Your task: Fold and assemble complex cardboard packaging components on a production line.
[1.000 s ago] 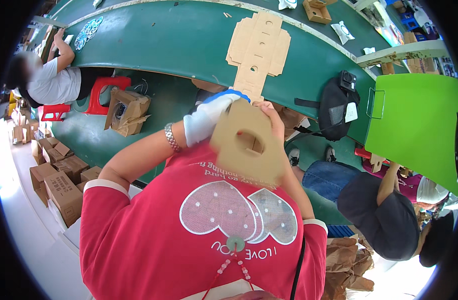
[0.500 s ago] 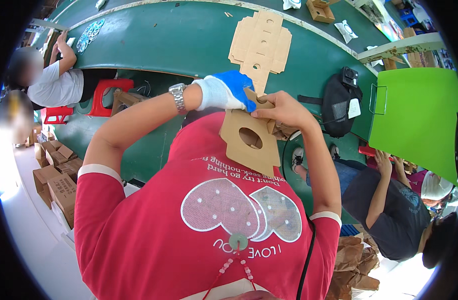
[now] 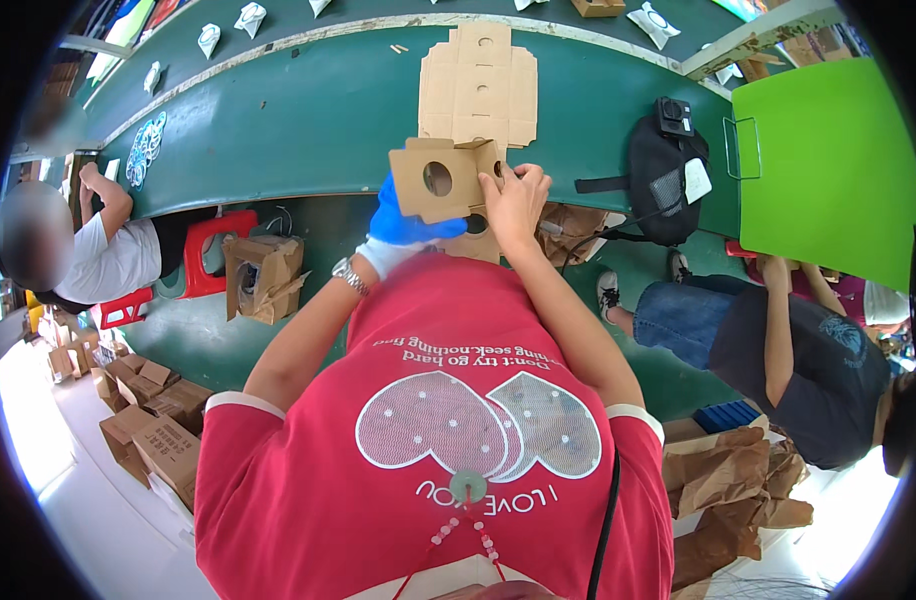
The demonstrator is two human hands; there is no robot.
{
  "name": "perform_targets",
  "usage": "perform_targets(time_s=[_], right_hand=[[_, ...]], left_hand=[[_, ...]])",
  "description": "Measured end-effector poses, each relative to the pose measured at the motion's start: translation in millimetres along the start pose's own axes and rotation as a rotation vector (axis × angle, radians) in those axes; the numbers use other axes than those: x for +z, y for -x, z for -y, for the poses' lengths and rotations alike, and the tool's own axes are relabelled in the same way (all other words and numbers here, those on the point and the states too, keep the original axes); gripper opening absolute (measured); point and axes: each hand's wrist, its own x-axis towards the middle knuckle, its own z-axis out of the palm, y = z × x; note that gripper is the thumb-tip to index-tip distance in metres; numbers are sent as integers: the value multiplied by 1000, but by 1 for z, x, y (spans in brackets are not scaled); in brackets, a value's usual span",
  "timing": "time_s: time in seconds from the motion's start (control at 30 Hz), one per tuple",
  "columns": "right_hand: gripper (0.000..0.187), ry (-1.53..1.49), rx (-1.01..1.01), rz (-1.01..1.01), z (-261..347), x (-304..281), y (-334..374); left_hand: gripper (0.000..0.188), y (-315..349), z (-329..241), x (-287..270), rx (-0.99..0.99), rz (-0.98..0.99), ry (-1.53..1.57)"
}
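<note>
A brown cardboard box blank (image 3: 414, 185), partly folded and cut with round holes, is between my hands at the near edge of the green table. My left hand (image 3: 403, 222), in a blue and white glove, grips it from below on its left side. The bare fingers of my right hand (image 3: 516, 195) pinch its right panel near a hole. A lower panel hangs toward my shirt. Just beyond, flat cardboard blanks (image 3: 478, 92) with holes lie stacked on the table.
A black backpack (image 3: 663, 190) and a green board (image 3: 828, 160) are to the right. White packets (image 3: 250, 18) sit along the far strip. People sit left and right. Red stools (image 3: 213, 255) and cartons (image 3: 163, 445) stand left; crumpled brown paper (image 3: 723, 480) lies lower right.
The cardboard has swung upward and left, and its panels now stand at an angle. My left hand moved to its lower left side; the right hand shifted to the right panel. The view turned slightly.
</note>
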Motion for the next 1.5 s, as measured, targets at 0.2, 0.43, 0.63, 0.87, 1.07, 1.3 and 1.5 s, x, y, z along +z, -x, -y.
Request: perform_targets(time_s=[0.2,0.43,0.63,0.87,1.07,1.3,1.5], right_hand=[[35,-289,121,146,-16,13,-4],[25,-329,134,107,-18,8,-9],[22,-231,193,255,-19,10,-26],[23,-103,52,341,-17,15,-41],[16,-363,-200,524,-17,11,-54],[17,-232,-283,715,-12,7,-60],[41,-984,151,765,-48,-25,-35]], left_hand=[[121,-61,-20,23,742,-262,-708],[100,-71,3,12,613,-267,-432],[100,-64,21,20,536,-362,-314],[96,-51,8,17,665,-342,-413],[82,-34,32,-13,597,-195,-572],[39,-73,45,-32,559,-52,-710],[35,-88,49,-26,454,-89,-760]])
